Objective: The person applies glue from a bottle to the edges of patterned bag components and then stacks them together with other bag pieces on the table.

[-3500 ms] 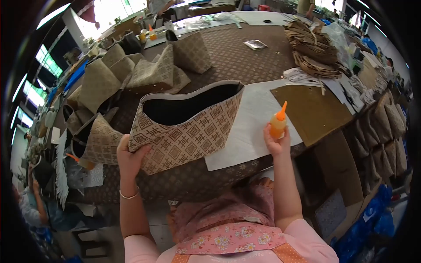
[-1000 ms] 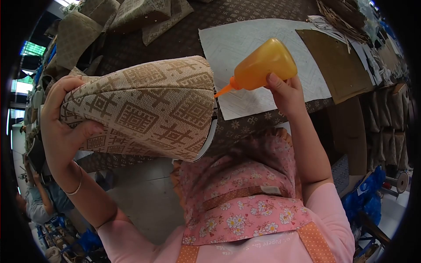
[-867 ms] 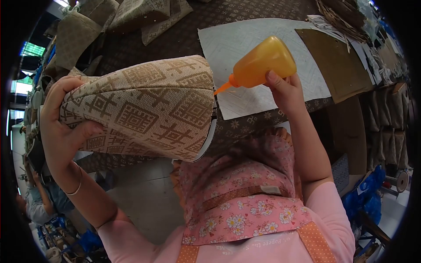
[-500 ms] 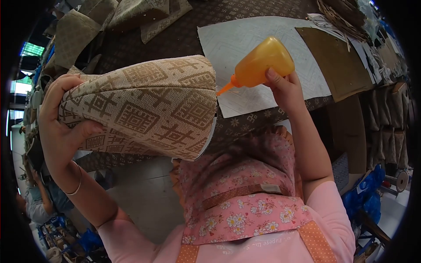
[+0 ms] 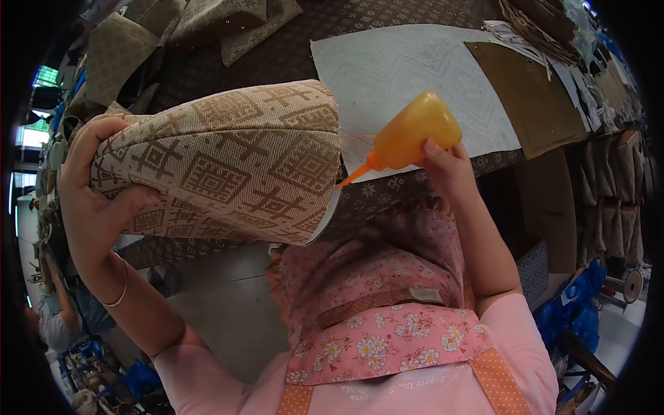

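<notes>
My left hand (image 5: 104, 180) is wrapped round the narrower end of a beige patterned fabric piece (image 5: 235, 162), shaped like a lampshade or tapered tube and lying on its side in the air. Its wide rim faces right, with a pale inner edge showing low down. In my right hand (image 5: 449, 162) is a squeeze bottle (image 5: 418, 131) of amber liquid, tilted so its orange nozzle points down and left. The nozzle tip is at the wide rim of the fabric piece. Thin strands stretch between the rim and the bottle. The inside of the piece is hidden.
Across the dark patterned table (image 5: 360, 17) lie a white sheet (image 5: 408, 62) and a brown panel (image 5: 529, 104). Folded fabric pieces (image 5: 214, 21) rest at the back left. Blue plastic bags (image 5: 577, 311) are at the lower right. Another person (image 5: 59, 318) is at the far left.
The bottle and my right hand have moved down along the rim, with the nozzle tip lower. The fabric piece has shifted slightly upward in my left hand.
</notes>
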{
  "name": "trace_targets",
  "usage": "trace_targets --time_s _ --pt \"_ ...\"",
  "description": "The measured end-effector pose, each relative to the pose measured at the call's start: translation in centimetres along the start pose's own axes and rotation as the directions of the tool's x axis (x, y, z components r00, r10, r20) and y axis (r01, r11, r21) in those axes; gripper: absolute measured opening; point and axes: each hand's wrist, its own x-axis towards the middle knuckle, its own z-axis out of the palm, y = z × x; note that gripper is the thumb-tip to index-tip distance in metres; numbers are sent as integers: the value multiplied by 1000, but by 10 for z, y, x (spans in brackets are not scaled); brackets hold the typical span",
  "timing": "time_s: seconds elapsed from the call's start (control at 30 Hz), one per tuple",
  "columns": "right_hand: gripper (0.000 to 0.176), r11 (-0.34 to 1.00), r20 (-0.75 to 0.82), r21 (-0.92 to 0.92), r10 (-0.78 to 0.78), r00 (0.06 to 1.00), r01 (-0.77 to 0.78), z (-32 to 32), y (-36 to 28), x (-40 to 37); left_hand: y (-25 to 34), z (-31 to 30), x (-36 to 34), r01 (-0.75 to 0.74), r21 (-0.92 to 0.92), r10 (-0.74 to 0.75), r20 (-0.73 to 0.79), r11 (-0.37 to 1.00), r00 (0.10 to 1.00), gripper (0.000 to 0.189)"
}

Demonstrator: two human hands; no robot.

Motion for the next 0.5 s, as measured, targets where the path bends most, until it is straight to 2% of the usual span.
trace_targets --time_s 0.03,0.1,0.13,0.17,0.2,0.23,0.27,0.3,0.33,0.4,0.43,0.47,0.5 --pt "44 1000 3 0 0 1000 0 -1 2 -5 0 0 -1 11 -13 -11 -5 1000 1000 72" --pt "46 990 100 115 74 992 -85 -5 6 -18 -1 -3 -3 26 -62 -26 11 998 1000 69" --pt "46 991 103 112 68 992 -79 -4 8 -24 -3 -4 -4 38 -114 -35 29 993 999 65" --pt "49 976 94 204 54 994 -72 -2 10 -30 -6 -7 -7 31 -113 -29 22 993 999 65" --pt "52 954 84 294 41 996 -64 -1 10 -32 -9 -10 -15 102 -79 -106 -47 992 993 58" --pt "52 955 85 291 35 996 -58 -3 7 -33 -9 -12 -23 176 -52 -181 -118 983 976 52" --pt "57 936 71 352 6 997 -31 -7 2 -35 -4 -9 -30 172 -52 -177 -120 984 977 52" --pt "61 911 53 413 -18 998 -5 -11 -3 -37 3 -3 -40 92 -3 -90 -240 996 966 43" --pt "61 911 50 413 -20 999 -3 -14 -7 -39 10 5 -49 19 53 1 -352 998 936 35" --pt "65 881 67 444 -212 975 161 -21 -16 -40 25 36 -67 -105 337 229 -352 936 908 27" --pt "65 882 65 441 -218 974 168 -28 -19 -44 29 56 -79 -80 271 169 -323 959 931 27" --pt "67 923 -10 325 -215 977 206 -35 -21 -50 30 80 -91 -52 204 111 -289 978 951 28" --pt "69 952 -89 204 -216 972 230 -39 -22 -56 30 104 -100 11 255 52 -238 967 970 30"
